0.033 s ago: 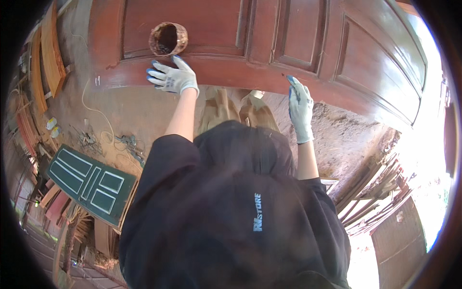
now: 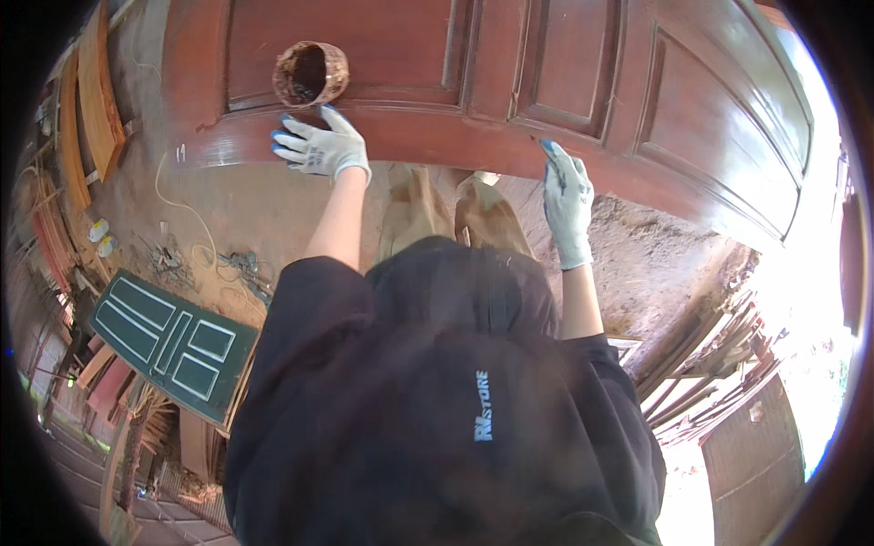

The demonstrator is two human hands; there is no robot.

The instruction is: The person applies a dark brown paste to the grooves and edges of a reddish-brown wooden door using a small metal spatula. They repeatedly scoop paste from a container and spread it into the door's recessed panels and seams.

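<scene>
A large reddish-brown panelled door (image 2: 410,136) lies across the top of the view. On its near left part stands a round, stain-crusted pot (image 2: 337,75), dark inside. My left hand (image 2: 320,147), in a white glove with blue fingertips, is open with its fingers spread. It is over the door's near edge, just below the pot, and whether it touches either is unclear. My right hand (image 2: 568,202), gloved alike, is farther right at the same edge. Its fingers stretch toward the door, close together. A small dark spot shows beside the fingertips; nothing held is discernible.
A dark green door with white-outlined panels (image 2: 168,341) leans at the left. Orange-brown boards (image 2: 98,100) lie at the far left, near a pale cord (image 2: 182,202) on the floor. Stacked timber strips (image 2: 706,355) lie at the right. My legs (image 2: 410,214) are by the door's near edge.
The view has shifted slightly, so the door, pot and left hand appear a little farther left. Both hands keep nearly the same poses.
</scene>
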